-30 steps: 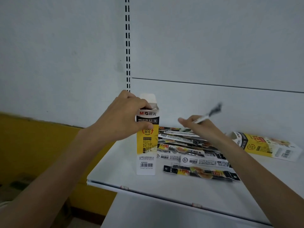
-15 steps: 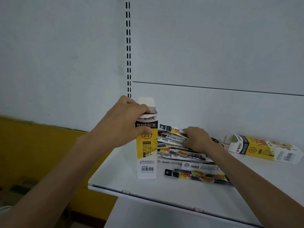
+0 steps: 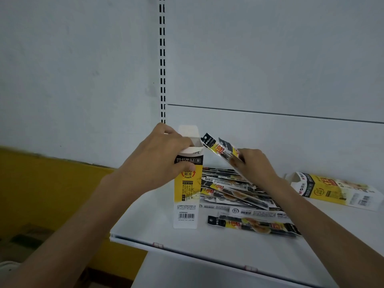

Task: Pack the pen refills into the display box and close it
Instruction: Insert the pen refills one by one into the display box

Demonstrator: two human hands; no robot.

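Shelf (image 3: 228,250) bears display box (image 3: 187,194), refill packs (image 3: 239,196), second box (image 3: 336,190).

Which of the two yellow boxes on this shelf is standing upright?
The display box gripped by the left hand stands upright with its top flap open. The other box, far to the right, lies on its side, and no hand touches it.

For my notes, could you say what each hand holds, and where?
Left hand: display box, near its open top. Right hand: refill packets, around mid-length.
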